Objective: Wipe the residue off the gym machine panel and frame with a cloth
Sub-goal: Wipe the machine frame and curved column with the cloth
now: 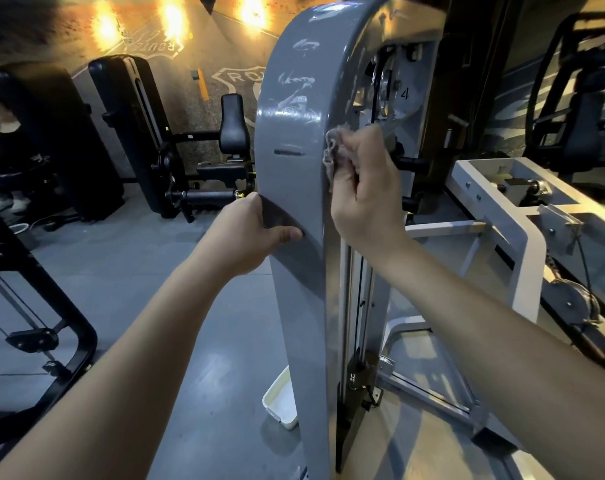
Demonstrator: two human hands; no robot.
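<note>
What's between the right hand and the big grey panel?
A crumpled cloth. The right hand grips it and presses it against the right edge of the grey panel. The head view shows this.

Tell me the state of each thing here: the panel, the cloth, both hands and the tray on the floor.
Grey panel: upright, white smears across its upper face.
Cloth: bunched, pressed against the panel's right edge.
Right hand: grips the cloth.
Left hand: holds the panel's left edge, thumb on its face.
White tray: on the floor by the panel's foot, appears empty.
</note>
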